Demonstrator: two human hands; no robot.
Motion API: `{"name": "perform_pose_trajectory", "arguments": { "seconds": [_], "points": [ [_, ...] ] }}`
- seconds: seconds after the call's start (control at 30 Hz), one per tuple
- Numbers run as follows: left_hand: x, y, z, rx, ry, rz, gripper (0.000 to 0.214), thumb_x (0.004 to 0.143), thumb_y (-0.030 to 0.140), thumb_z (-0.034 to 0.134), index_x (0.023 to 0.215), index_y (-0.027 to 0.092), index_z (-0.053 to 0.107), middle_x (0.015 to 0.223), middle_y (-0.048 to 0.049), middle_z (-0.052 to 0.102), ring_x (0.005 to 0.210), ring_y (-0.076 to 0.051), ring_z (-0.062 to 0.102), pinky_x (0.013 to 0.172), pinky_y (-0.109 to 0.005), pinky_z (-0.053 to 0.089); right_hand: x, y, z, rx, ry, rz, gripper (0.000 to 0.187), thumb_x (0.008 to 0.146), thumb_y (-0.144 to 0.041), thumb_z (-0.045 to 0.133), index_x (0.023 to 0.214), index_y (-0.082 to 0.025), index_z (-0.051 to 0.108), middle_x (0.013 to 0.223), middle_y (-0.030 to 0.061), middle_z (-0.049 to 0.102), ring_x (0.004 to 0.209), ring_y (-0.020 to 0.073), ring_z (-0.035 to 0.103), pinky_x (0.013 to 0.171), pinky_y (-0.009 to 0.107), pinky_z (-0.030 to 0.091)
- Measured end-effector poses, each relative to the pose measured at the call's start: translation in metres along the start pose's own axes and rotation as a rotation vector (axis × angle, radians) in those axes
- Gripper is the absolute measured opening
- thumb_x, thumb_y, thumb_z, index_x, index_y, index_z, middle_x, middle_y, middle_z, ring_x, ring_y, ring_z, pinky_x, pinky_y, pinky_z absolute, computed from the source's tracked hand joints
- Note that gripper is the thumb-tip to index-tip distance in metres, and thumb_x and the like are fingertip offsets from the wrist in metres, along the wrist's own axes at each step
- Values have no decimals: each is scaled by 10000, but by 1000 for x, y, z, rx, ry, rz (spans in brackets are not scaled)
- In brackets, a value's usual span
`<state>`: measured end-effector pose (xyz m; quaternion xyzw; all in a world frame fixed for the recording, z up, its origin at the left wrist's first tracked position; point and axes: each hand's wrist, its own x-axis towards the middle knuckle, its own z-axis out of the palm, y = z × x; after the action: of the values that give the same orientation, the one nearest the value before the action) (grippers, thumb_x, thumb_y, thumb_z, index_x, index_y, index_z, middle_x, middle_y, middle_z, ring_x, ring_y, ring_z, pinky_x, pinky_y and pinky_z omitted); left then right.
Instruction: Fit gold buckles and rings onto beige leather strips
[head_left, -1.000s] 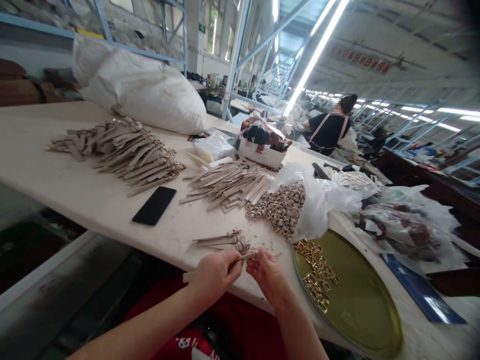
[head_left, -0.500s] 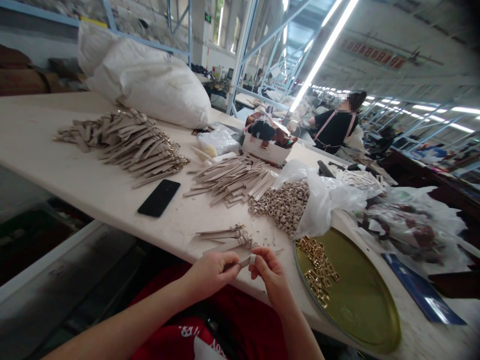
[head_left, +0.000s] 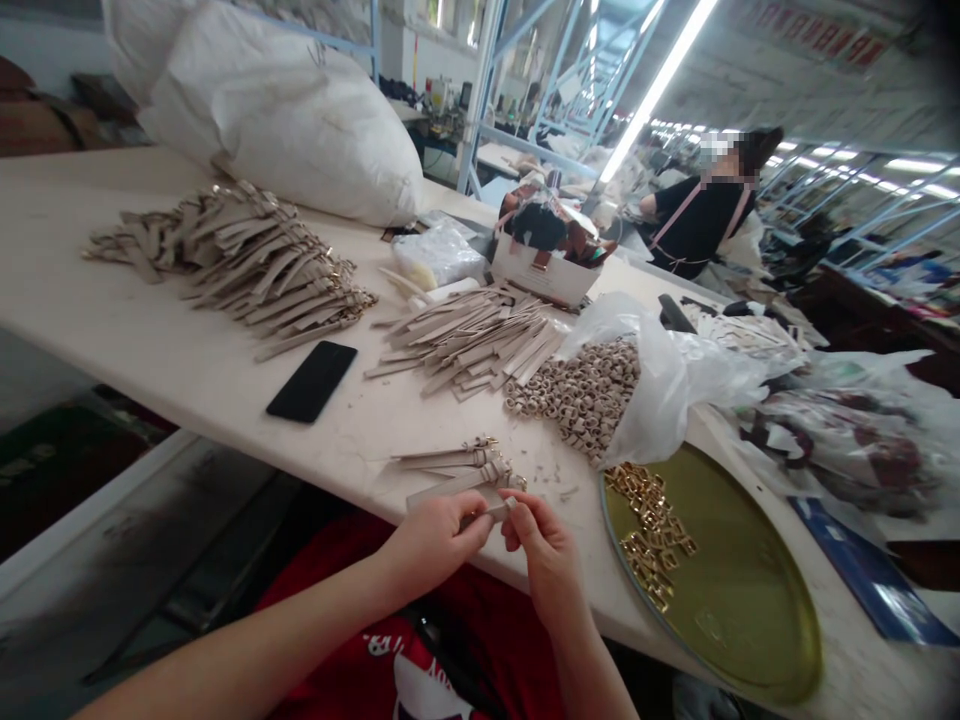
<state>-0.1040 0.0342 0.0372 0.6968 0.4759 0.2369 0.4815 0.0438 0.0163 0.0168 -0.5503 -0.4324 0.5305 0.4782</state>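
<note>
Over the table's front edge, my left hand [head_left: 442, 540] is closed around a beige strap [head_left: 498, 510]. My right hand [head_left: 544, 540] pinches the same strap at its far end, with thumb and forefinger; a small loop seems to sit there, partly covered by the fingers. Just beyond my hands lie several straps fitted with gold buckles [head_left: 465, 458]. Farther back is a pile of plain beige straps [head_left: 472, 340], and beside it a heap of small beige loops [head_left: 577, 390] spills from a clear plastic bag [head_left: 660, 380]. Gold buckles [head_left: 652, 540] rest on a round tray [head_left: 750, 570] at my right.
A black phone [head_left: 312, 381] lies left of centre, near a large pile of buckled straps [head_left: 255, 260]. Behind stand a big white sack [head_left: 292, 120] and a white box [head_left: 540, 270] of odds and ends. A person [head_left: 701, 215] in black works farther off.
My hands have drawn slightly closer together on the strap, and my right fingers now cover more of its end. The view has shifted a little.
</note>
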Motion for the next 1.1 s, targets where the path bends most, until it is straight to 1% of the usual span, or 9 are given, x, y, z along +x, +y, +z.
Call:
{"name": "perform_pose_trajectory", "arguments": {
  "seconds": [0.1,0.2,0.33,0.43,0.5,0.67,0.8,0.93,1.1],
  "points": [
    [3,0,3,-43,31,5,234,835,291,393,720,179,563,679,21,563,641,-118,493,606,-213,342,5,2,6,25,-51,54,268,754,-427,573,818,-176,640,560,-32,501,519,101,423,498,227,363],
    [6,-3,5,-147,64,-57,108,790,217,435,861,183,509,730,22,574,655,-118,504,626,-220,369,7,4,10,27,20,39,216,742,-399,599,782,-188,616,601,-34,510,544,99,422,525,224,364],
    [11,-10,4,-294,29,-95,172,773,142,394,935,189,427,688,37,560,631,-108,511,603,-218,383,2,5,10,58,69,-51,238,764,-438,563,773,-202,592,621,-28,522,568,110,441,558,238,380],
    [11,-11,1,-372,10,-106,163,785,195,433,944,188,398,682,40,572,601,-97,514,560,-201,383,-4,2,10,42,80,-95,359,832,-490,429,742,-192,610,583,-15,503,568,120,445,561,250,381],
    [10,-9,0,-393,-14,-134,201,790,270,474,953,186,392,664,46,572,533,-85,488,498,-186,369,-7,0,10,12,94,-67,316,808,-471,488,707,-193,599,583,-19,503,570,119,457,560,244,384],
    [1,0,-4,-324,-24,-192,195,790,309,469,928,184,411,602,58,552,444,-79,465,420,-171,348,-8,0,9,94,-106,98,349,737,-495,571,932,-206,589,765,10,596,691,155,536,626,259,422],
    [-8,1,-4,-234,-28,-248,237,764,388,499,867,186,429,553,52,548,420,-103,488,390,-182,359,-16,7,8,241,-216,226,272,753,-433,588,876,-191,577,694,-12,569,607,115,488,584,228,392],
    [-18,0,0,-207,-46,-271,250,752,420,502,764,177,447,553,34,550,409,-101,477,371,-180,348,-28,6,11,422,-174,219,223,700,-321,673,727,-195,492,643,-52,494,552,78,433,530,191,359],
    [-38,6,-2,-218,-132,-175,199,787,354,458,761,161,499,606,26,554,469,-87,462,419,-172,341,-36,2,14,324,-28,111,275,690,-350,667,681,-195,439,650,-50,475,559,85,440,546,212,391]
  ]
}}
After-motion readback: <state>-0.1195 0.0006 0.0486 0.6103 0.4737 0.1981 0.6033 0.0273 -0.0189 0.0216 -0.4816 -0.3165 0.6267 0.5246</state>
